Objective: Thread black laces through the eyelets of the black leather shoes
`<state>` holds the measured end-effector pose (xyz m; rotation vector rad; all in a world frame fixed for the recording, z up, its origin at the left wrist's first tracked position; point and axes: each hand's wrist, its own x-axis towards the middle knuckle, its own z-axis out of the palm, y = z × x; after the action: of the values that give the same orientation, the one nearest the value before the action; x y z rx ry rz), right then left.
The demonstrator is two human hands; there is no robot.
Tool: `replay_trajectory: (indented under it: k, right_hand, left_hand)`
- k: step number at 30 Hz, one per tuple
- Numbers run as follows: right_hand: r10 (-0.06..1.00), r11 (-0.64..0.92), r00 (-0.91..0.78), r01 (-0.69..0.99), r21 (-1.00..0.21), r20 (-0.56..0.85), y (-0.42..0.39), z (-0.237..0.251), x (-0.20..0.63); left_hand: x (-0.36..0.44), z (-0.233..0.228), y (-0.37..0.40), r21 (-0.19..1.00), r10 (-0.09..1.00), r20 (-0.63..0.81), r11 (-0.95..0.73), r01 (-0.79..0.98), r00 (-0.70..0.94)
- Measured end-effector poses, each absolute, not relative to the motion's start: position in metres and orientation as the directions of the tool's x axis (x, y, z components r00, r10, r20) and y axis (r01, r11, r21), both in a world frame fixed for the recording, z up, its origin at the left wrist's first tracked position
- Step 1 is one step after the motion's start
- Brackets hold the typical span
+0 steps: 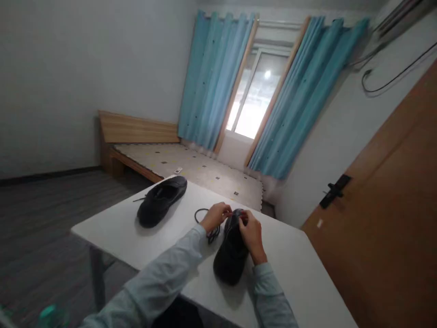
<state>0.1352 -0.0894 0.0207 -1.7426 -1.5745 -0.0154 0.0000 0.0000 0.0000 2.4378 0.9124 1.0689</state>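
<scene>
Where 2 pale sleeves (164,269) reach over the white bench (293,264), a black shoe (230,262) stands between them. Judged as fine fingertip work: steady the shoe with 1 palm, make small moves, keep the coiled cord (213,236) out of the way. Left grip (215,217) angles in from the left, thumb and fingertips close together at the shoe's far end; right grip (251,231) arches over the upper, fingers curled. Cannot tell what either pinches. Beyond, leftward: 2nd shoe (152,212); farther, bed (225,182).
</scene>
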Motion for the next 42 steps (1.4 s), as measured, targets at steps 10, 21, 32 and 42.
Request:
replay_trajectory:
  k: [10,21,32,42]
  right_hand:
    - [0.838,0.026,0.223,0.895,-0.444,0.498,-0.088,0.018,0.135]
    - [0.832,-0.041,0.277,0.894,-0.446,0.480,-0.089,0.025,0.132]
    - [0.842,-0.099,0.307,0.897,-0.431,0.444,-0.092,0.028,0.132]
    - [0.721,0.114,0.297,0.840,-0.531,0.626,-0.095,0.022,0.131]
  left_hand:
    - [0.001,0.005,-0.005,0.541,0.670,0.543,-0.740,0.399,0.507]
    - [0.001,0.008,-0.004,0.532,0.604,0.515,-0.782,0.325,0.608]
    - [0.003,0.008,-0.007,0.598,0.624,0.479,-0.747,0.291,0.618]
    - [0.008,0.015,-0.018,0.767,0.686,0.497,-0.633,0.100,0.531]
